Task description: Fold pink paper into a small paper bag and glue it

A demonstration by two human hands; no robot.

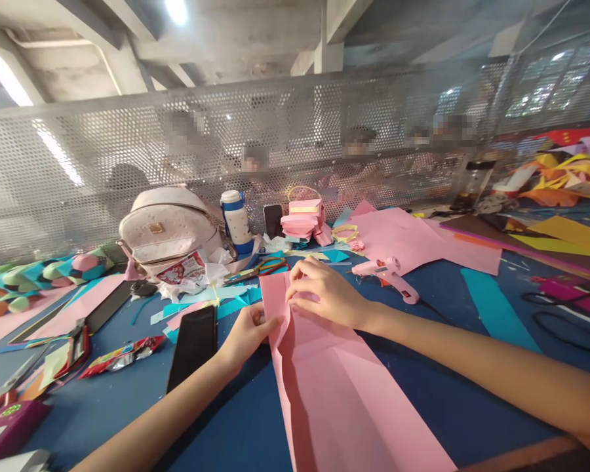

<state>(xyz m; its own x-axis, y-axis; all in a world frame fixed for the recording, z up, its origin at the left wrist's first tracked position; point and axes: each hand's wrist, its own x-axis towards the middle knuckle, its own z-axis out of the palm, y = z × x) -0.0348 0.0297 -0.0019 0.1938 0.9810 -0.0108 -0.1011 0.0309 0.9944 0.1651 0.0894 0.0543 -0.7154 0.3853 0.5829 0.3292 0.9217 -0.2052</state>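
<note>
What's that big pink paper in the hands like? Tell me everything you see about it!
The pink paper is a long, wide strip of thin plain paper lying on the blue table, running away from the near edge. Straight creases cross it. The left hand pinches its left edge; the right hand lies on the far end, fingertips gripping a fold.

**Bench layout, near edge to far edge**

Long paper sheet: on the bench, running from the near edge to the middle. Left hand at its left edge, right hand on its far end. Phone: just left of the sheet. Snack wrapper: further left. Glue gun: right of the hands. Backpack, bottle, paper stack: behind, before the far-edge mesh partition.
</note>
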